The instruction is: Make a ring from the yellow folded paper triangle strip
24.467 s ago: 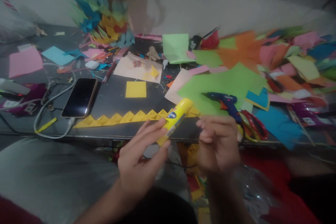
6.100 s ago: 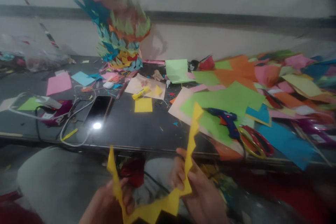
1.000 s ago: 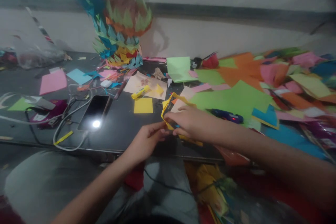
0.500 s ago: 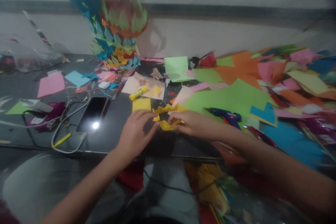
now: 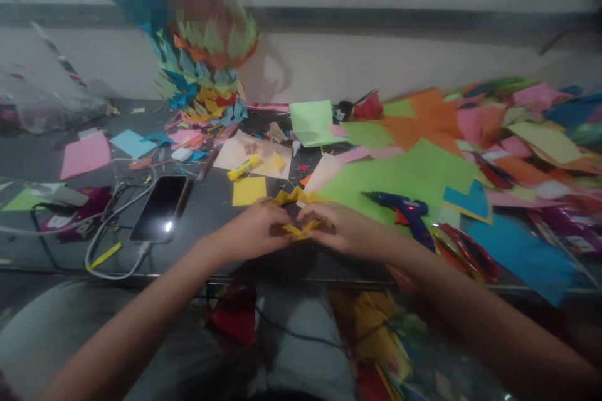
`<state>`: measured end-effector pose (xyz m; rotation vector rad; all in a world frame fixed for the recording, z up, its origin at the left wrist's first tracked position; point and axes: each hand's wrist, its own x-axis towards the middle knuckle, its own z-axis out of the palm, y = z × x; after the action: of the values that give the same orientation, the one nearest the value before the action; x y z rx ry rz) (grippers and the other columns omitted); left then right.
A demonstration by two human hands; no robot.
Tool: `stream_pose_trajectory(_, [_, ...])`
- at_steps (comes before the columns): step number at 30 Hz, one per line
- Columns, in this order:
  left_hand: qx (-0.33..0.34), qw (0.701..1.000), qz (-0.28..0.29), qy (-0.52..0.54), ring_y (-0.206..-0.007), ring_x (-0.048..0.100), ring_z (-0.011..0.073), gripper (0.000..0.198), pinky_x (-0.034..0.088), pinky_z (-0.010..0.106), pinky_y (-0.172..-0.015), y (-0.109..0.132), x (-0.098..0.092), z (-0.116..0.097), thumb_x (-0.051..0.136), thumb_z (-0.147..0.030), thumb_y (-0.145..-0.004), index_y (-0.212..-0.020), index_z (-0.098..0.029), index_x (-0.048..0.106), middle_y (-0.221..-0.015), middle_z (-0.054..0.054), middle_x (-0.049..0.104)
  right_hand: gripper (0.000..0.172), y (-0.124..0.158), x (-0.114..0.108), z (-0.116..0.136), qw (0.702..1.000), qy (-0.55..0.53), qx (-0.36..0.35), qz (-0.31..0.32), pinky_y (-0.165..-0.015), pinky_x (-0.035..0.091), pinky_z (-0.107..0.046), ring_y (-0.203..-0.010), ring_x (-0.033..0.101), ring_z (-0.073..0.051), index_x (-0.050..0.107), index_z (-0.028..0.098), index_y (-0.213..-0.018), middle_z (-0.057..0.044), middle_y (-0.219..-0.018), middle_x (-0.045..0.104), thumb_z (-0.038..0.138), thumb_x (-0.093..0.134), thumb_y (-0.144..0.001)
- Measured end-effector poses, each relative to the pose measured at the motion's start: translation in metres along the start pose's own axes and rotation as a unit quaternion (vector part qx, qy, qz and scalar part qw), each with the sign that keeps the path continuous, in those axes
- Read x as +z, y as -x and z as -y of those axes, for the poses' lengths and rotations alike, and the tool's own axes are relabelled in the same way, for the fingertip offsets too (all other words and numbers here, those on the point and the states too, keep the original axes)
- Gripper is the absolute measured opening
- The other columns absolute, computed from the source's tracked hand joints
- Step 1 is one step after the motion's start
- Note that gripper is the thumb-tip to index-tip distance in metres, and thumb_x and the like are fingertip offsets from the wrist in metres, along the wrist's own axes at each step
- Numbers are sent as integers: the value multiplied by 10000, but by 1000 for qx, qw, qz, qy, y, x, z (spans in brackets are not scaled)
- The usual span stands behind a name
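A ring of folded yellow paper with a zigzag edge stands near the table's front edge. My left hand pinches its left side between thumb and fingers. On the opposite side my right hand grips the paper, its fingers curled around the edge. Parts of the ring are hidden behind my fingers. Just beyond my left hand lies a flat yellow paper square, with a yellow glue stick behind it on a pale sheet.
A blue glue gun and red-handled scissors lie to the right. A phone with a white cable is at left. At the back stands a tall, many-coloured folded-paper piece. Loose coloured paper covers the right side.
My left hand has turned and come lower, to the ring's left side. The right hand has shifted slightly, still on the paper. The whole view has drifted a little.
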<state>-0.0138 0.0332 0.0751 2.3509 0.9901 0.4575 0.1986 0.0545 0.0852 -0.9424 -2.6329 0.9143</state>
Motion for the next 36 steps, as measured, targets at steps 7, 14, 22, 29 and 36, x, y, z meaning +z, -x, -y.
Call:
stream_pose_trajectory(7, [-46, 997, -34, -44, -687, 565, 165, 159, 402, 329, -800, 3, 18, 10, 542, -233, -820, -692, -168, 612, -667, 15, 632, 183, 13, 45, -9, 952, 198, -49, -230, -859, 437, -418, -1005, 563, -247, 645, 174, -991, -123, -1052, 628, 211, 514, -869])
stream_pose_trajectory(14, [-53, 995, -46, -64, -695, 587, 171, 157, 398, 345, -806, 4, 25, 9, 525, -217, -830, -718, -176, 627, -693, 13, 658, 237, 22, 81, -18, 941, 204, -10, -269, -796, 463, -374, -928, 579, -216, 663, 212, -1034, -97, -993, 642, 209, 473, -893])
stream_pose_trajectory(22, [-64, 992, -35, -103, -818, 627, 201, 130, 388, 380, -886, 7, 28, 4, 513, -151, -804, -849, -179, 632, -847, 31, 694, 231, 24, 85, -20, 943, 141, 16, -301, -808, 508, -369, -913, 604, -201, 641, 190, -1058, -93, -978, 651, 242, 486, -895])
stream_pose_trajectory(29, [-86, 979, -21, -182, -835, 621, 230, 229, 439, 363, -784, 14, 28, 0, 482, -150, -773, -954, -179, 619, -867, 69, 685, 246, 28, 85, -19, 950, 119, 26, -288, -820, 525, -375, -932, 612, -202, 632, 220, -1081, -87, -1006, 647, 253, 467, -901])
stream_pose_trajectory(36, [-111, 959, -26, -261, -705, 615, 216, 160, 443, 334, -682, 7, 26, 2, 496, -257, -803, -814, -170, 630, -750, 82, 669, 205, 28, 80, -16, 952, 84, 42, -291, -812, 519, -337, -928, 619, -183, 639, 216, -981, -76, -984, 653, 237, 448, -908])
